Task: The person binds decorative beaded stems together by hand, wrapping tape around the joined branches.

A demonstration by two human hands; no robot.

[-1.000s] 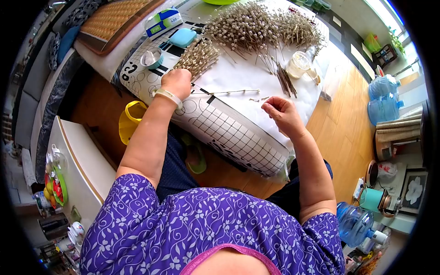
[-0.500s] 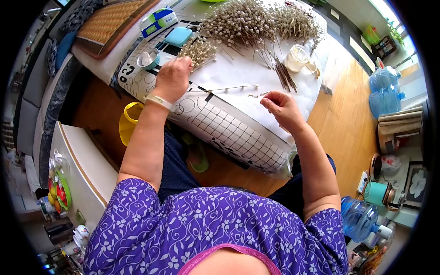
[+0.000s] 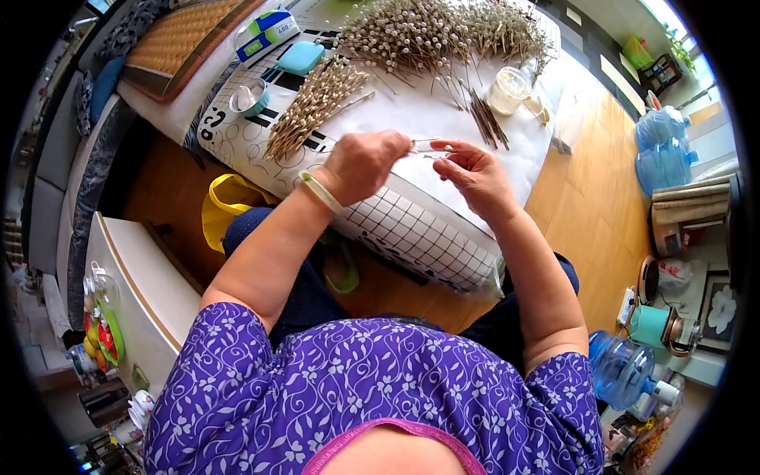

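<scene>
My left hand (image 3: 366,165) is closed in a pinch on a thin dried stem (image 3: 425,141) above the white tabletop (image 3: 380,115). Close on its right, my right hand (image 3: 479,178) has thumb and forefinger drawn together at the stem's other end, where small pale buds show. The fingertips of both hands are only a short way apart. Left of them lies a loose bundle of pale-budded stems (image 3: 309,107). Bare brown sticks (image 3: 488,119) lie beyond my right hand, beside a tub of whitish stuff (image 3: 508,89).
Large heaps of dried round-headed stems (image 3: 408,36) cover the table's far side. A teal box (image 3: 301,58), a small round tin (image 3: 250,97) and a tissue pack (image 3: 267,33) stand at the left. A yellow bag (image 3: 226,210) hangs below the near edge.
My left hand has come away from the pale-budded bundle, moving right and nearer to my right hand. The bundle now shows in full. My right hand has moved slightly.
</scene>
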